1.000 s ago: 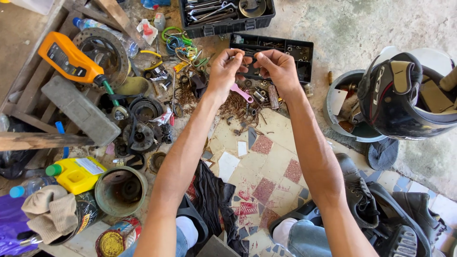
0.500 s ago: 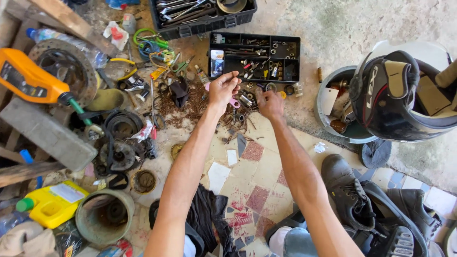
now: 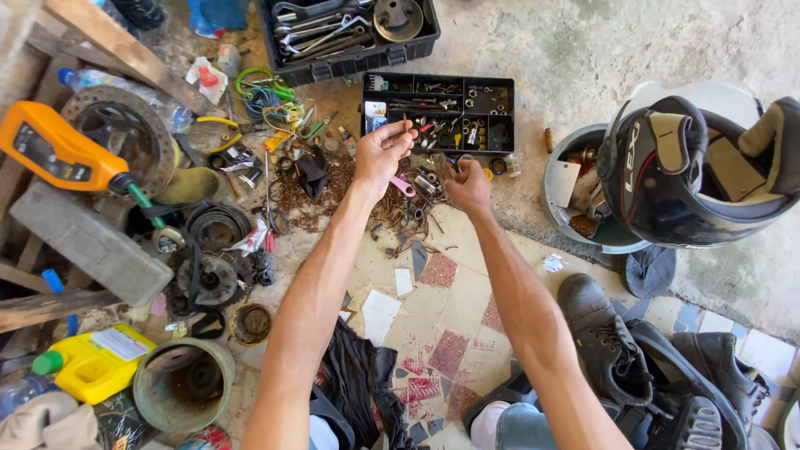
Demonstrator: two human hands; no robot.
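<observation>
Rust-coloured screws, nails and shavings (image 3: 350, 196) lie heaped on the floor between the person's outstretched arms and a black compartment tray (image 3: 439, 112) of small hardware. The left hand (image 3: 382, 150) is raised over this heap with its palm turned up and its fingers (image 3: 402, 133) curled together at the tips, pinching something small; what it holds is too small to make out. The fingertips sit just at the near edge of the compartment tray. The right hand (image 3: 469, 187) hangs lower and to the side, over the same scatter of small parts, curled into a loose fist with the knuckles up; whether it grips anything cannot be told. A pink-handled tool (image 3: 403, 186) lies on the floor between the two hands.

Beyond the compartment tray stands a larger black toolbox (image 3: 350, 33) filled with spanners. To the left of the arms lie an orange oil bottle (image 3: 58, 152) with a green spout, a round metal disc (image 3: 125, 137), black rubber belts (image 3: 212, 229), a grey concrete block (image 3: 87, 242), a yellow jug (image 3: 96, 362) and a worn metal can (image 3: 183, 385). A tangle of green and blue wire (image 3: 262, 92) sits near the toolbox.

To the right, a black motorcycle helmet (image 3: 700, 171) rests on a grey bucket (image 3: 575, 158), well apart from the hands. Black shoes (image 3: 604, 337) lie by the person's right knee, on a patchwork of cream and red tiles (image 3: 442, 308). A black cloth (image 3: 358, 379) lies between the knees.
</observation>
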